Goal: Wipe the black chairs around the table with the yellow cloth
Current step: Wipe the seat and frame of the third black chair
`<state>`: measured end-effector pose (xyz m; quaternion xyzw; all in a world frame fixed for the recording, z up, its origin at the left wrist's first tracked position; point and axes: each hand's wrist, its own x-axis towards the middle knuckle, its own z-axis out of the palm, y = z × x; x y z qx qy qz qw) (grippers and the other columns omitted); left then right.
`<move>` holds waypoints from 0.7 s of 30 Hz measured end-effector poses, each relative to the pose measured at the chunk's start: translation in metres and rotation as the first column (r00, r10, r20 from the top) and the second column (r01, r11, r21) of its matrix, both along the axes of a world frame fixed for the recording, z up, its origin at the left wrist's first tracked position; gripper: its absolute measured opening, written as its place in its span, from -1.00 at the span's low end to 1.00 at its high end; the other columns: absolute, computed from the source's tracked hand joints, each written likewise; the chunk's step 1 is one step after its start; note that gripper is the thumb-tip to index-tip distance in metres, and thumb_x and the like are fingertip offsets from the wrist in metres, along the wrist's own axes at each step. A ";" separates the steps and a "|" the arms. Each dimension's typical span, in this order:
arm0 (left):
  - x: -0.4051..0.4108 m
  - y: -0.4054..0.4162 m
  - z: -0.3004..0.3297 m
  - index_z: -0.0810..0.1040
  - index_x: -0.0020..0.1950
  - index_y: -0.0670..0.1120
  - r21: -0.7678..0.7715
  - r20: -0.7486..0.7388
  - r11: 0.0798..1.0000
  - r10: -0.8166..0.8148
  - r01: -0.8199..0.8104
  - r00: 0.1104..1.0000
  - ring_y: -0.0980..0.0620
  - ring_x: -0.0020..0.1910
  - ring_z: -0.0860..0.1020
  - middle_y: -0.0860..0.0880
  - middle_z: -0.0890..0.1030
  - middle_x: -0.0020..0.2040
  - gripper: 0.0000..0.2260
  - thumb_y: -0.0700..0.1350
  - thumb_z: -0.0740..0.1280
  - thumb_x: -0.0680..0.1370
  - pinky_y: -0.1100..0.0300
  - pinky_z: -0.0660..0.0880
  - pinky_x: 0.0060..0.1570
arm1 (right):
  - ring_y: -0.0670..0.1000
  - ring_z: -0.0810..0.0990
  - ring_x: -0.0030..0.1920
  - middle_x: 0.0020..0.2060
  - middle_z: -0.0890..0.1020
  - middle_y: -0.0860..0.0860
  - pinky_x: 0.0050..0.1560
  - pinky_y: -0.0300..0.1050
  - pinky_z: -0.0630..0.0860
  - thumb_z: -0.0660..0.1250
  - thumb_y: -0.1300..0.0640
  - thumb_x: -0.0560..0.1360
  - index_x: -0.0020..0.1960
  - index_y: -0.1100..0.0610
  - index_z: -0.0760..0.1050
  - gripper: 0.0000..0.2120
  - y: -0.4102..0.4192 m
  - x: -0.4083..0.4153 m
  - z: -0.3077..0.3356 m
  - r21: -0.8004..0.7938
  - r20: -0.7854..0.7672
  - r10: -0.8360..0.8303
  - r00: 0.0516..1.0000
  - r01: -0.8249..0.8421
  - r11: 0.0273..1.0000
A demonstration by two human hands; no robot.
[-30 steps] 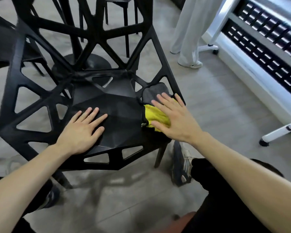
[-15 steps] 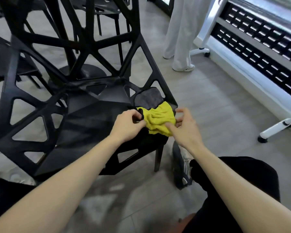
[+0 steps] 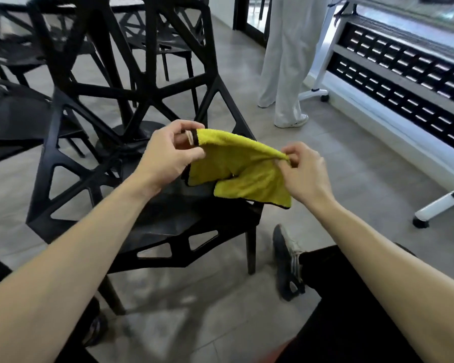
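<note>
Grey tiled floor, indoor room, one view only: head camera looking down.

Landmark is the near black chair, an angular frame with cut-out triangles. Yellow cloth hangs in the air just above its seat, over the seat's right side, not touching it as far as I can tell. Left hand pinches the cloth's top-left corner at the black trim, fingers curled on it. Right hand pinches the top edge on the opposite side, fingertips closed on the fabric. Cloth sags between the two grips, lower part doubled over itself.

Step in hand, my read: refolding or spreading the cloth to get a fresh face before wiping. To do it well: pull the top edge taut, let the doubled flap drop flat, fold to a palm-sized pad, then go flat-handed on the seat and follow the struts and cut-out edges, where dirt would collect.

Behind the near chair: more black chairs and a round dark pedestal base, probably the worktop's. Right of the chair: another person's light trouser legs, a white wheeled frame, a dark slatted panel along the wall. My own shoe sits on the floor by the chair's front right leg.
</note>
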<state>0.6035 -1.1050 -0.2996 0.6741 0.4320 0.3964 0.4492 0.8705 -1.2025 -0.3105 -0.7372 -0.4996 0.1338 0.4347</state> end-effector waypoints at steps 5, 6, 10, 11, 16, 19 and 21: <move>-0.013 0.012 0.024 0.70 0.03 0.08 0.361 -0.171 0.920 0.227 -0.153 0.959 0.10 -0.18 0.67 0.12 0.68 -0.16 -0.88 0.09 0.53 0.59 0.12 0.64 -0.09 | -0.05 0.62 -0.09 -0.16 0.67 -0.13 -0.09 -0.01 0.56 0.58 -0.20 0.45 0.04 -0.07 0.61 -0.71 0.009 0.005 0.031 -0.056 0.136 0.147 0.980 -0.140 0.989; -0.015 0.014 0.026 0.69 0.02 0.08 0.382 -0.214 0.913 0.239 -0.144 0.947 0.11 -0.17 0.62 0.12 0.61 -0.12 -0.87 0.11 0.51 0.60 0.14 0.60 -0.08 | -0.04 0.62 -0.07 -0.15 0.67 -0.12 -0.12 -0.05 0.54 0.65 -0.20 0.38 0.05 -0.05 0.61 -0.61 0.008 0.004 0.033 -0.246 0.190 0.229 0.955 -0.179 0.953; -0.036 0.017 0.015 0.59 0.04 0.05 0.330 -0.369 0.939 0.221 -0.095 0.903 0.02 -0.05 0.58 0.02 0.56 0.00 -0.84 0.11 0.41 0.68 0.06 0.56 0.02 | 0.02 0.68 -0.05 -0.14 0.70 -0.05 -0.10 -0.09 0.59 0.68 -0.02 0.38 0.01 -0.02 0.66 -0.71 0.006 0.004 0.034 -0.449 0.206 0.407 0.890 -0.283 0.848; -0.042 0.014 0.012 0.56 0.01 0.07 0.253 -0.312 0.959 0.206 -0.128 0.928 0.06 -0.08 0.58 0.05 0.58 -0.05 -0.84 0.12 0.38 0.70 0.08 0.53 -0.02 | 0.03 0.67 -0.05 -0.13 0.71 -0.04 -0.03 -0.04 0.61 0.65 0.01 0.42 0.01 -0.01 0.69 -0.77 0.005 0.004 0.035 -0.398 0.215 0.419 0.882 -0.313 0.862; -0.067 -0.004 0.009 0.59 0.07 0.18 0.074 -0.018 0.995 0.074 -0.072 0.997 0.12 -0.01 0.57 0.10 0.65 -0.03 -0.94 0.07 0.35 0.72 0.09 0.49 0.08 | 0.16 0.63 -0.03 -0.16 0.67 0.03 0.00 0.04 0.56 0.37 -0.07 0.65 0.04 -0.02 0.69 -0.83 0.008 -0.004 0.043 -0.409 0.572 0.416 0.706 -0.194 0.892; -0.070 -0.018 0.018 0.63 0.13 0.11 0.051 0.044 0.998 -0.031 0.028 0.999 0.11 0.02 0.61 0.10 0.69 -0.03 -0.90 0.06 0.33 0.73 0.10 0.55 0.10 | 0.19 0.70 -0.16 -0.29 0.67 0.06 -0.05 0.09 0.67 0.21 -0.02 0.65 -0.07 0.05 0.58 -0.75 0.007 -0.018 0.046 -0.456 0.481 0.405 0.778 -0.172 0.873; -0.070 -0.027 0.026 0.62 0.14 0.02 0.031 0.037 0.994 -0.109 0.108 0.993 0.17 -0.05 0.64 0.13 0.70 -0.08 -0.87 0.00 0.29 0.74 0.26 0.56 -0.02 | 0.16 0.74 -0.25 -0.33 0.70 0.11 -0.10 0.13 0.71 0.19 -0.05 0.55 -0.15 0.16 0.58 -0.68 0.006 -0.036 0.051 -0.346 0.212 0.309 0.927 -0.224 0.911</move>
